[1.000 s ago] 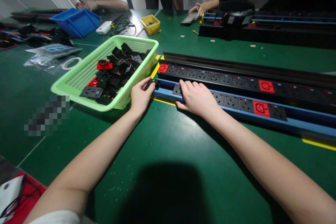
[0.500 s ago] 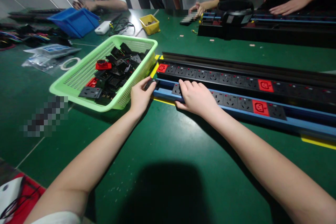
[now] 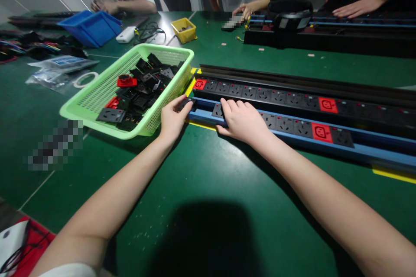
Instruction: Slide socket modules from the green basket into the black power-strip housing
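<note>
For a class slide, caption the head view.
Left hand holds small black block; right hand grips long blue rail of black sockets.

- Near black strip (image 3: 289, 107): 1; shows 2 red sockets (image 3: 328, 104), 8 black sockets (image 3: 264, 94) between them.
- Near blue rail (image 3: 373, 151): 1; shows 1 red socket (image 3: 322, 133); its black sockets partly covered, not countable.
- Green basket (image 3: 94, 97): 1; shows 2 red parts (image 3: 127, 81); black parts (image 3: 111, 115) overlap, not countable.
- Blue bin (image 3: 104, 33): 1.
- Yellow bin (image 3: 186, 35): 1.
- Tape roll (image 3: 76, 82): 1.
- White boxes (image 3: 126, 35): 2.

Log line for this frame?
left hand: pinching black part at rail end | right hand: on sockets | basket: left of rail
</note>
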`<state>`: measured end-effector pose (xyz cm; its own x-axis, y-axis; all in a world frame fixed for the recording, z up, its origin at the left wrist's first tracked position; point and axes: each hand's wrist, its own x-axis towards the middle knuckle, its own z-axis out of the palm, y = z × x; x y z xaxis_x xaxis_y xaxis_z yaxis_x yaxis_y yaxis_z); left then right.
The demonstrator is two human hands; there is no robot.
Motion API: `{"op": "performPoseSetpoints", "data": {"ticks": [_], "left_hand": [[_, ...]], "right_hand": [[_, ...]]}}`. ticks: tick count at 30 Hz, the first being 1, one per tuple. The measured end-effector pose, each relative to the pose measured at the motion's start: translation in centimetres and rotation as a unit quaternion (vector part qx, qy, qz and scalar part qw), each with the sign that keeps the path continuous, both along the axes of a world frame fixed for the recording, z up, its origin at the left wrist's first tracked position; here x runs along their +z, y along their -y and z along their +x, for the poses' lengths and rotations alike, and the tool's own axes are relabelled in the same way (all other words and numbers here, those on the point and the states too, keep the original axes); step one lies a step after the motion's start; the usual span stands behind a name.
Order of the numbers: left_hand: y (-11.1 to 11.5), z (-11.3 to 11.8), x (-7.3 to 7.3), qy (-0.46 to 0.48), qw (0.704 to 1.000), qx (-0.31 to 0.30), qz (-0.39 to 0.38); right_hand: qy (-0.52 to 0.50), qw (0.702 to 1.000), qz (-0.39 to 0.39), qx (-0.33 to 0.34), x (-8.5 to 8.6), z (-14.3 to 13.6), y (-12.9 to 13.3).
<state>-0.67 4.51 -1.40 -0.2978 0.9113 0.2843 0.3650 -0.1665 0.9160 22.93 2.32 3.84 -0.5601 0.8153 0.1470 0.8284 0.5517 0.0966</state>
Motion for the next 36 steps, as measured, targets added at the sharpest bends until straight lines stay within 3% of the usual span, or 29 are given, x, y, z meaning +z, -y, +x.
{"op": "performPoseSetpoints", "data": {"ticks": [16,36], "left_hand": [[-0.57,-0.47,-0.62,0.057,0.998,0.012,-0.004],[-0.38,-0.43,-0.56,0.034,0.999,0.009,-0.003]], "right_hand": [[0.003,1.000,-0.007,0.002,0.15,-0.03,0.06],[0.007,1.000,-0.008,-0.001,0.15,-0.02,0.05]]}}
